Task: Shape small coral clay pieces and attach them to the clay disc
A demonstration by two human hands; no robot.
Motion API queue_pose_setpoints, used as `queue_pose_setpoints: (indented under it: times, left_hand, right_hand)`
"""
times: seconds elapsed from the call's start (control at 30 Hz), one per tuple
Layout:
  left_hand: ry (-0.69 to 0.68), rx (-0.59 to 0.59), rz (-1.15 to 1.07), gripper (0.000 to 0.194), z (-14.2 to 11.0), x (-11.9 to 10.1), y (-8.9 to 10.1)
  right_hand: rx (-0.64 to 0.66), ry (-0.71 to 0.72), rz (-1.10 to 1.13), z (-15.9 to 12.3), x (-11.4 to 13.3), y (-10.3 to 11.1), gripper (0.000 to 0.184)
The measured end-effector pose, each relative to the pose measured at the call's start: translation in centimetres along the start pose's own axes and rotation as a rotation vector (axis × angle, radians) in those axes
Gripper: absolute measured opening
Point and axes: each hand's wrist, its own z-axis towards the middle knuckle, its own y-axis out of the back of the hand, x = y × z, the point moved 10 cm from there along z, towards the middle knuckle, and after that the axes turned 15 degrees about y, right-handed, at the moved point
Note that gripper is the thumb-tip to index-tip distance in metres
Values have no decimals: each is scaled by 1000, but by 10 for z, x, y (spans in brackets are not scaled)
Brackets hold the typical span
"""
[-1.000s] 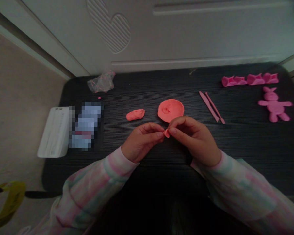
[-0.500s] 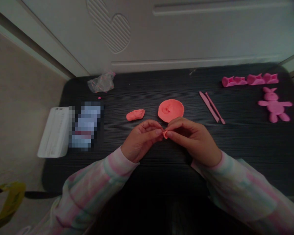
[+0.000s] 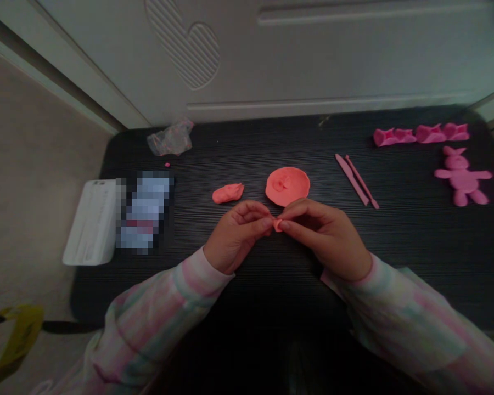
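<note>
Between the fingertips of both hands is a small piece of orange modelling clay [image 3: 278,225]. My left hand [image 3: 241,233] pinches its left side, and my right hand [image 3: 325,233] pinches the right side with thumb and forefinger. Just beyond my fingers lies a round orange clay dish [image 3: 294,186] with a small coiled shape on it; its near edge is partly hidden by my right hand. A lump of orange clay [image 3: 228,193] rests beyond my left hand. To the right lie a pink modelling knife [image 3: 351,179] and a thin pink modelling tool [image 3: 362,182], side by side.
A pink clay rabbit figure [image 3: 463,178] and a row of curled pink clay pieces [image 3: 421,135] lie at the right of the dark table [image 3: 415,236]. On the left are a crumpled plastic bag [image 3: 171,139], a white box [image 3: 91,222] and a blurred-out phone-like object [image 3: 146,211].
The small clay piece looks slightly turned between my fingertips, showing a flatter face. Both hands stay in nearly the same place, and the other things have not moved.
</note>
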Motion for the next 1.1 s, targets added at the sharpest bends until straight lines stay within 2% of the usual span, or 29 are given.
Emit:
queue_pose_setpoints:
  times: [0.17,0.33,0.53,0.67,0.8,0.9,1.1]
  left_hand:
    - [36,4,53,9,0,4,-2]
    - [15,-2,69,6,0,2,-2]
    - [23,-6,71,4,0,3,-2]
    - [54,6,57,5,1,5,-2]
    - [84,22,40,6,1,8,-3]
    - [104,22,34,8,1,11,-2]
    - [129,18,30,11,1,13,-2]
  right_hand:
    - [-11,1,55,-1,-1,0,4]
    - [-35,-6,50,-2,-2,2,8]
    - [12,46,-81,0,5,2,6]
    - [-5,96,-154,1,9,5,2]
    - [-7,67,-63,-1,4,3,9]
    - [34,64,-85,-1,5,0,14]
    - [46,122,-202,1,15,2,3]
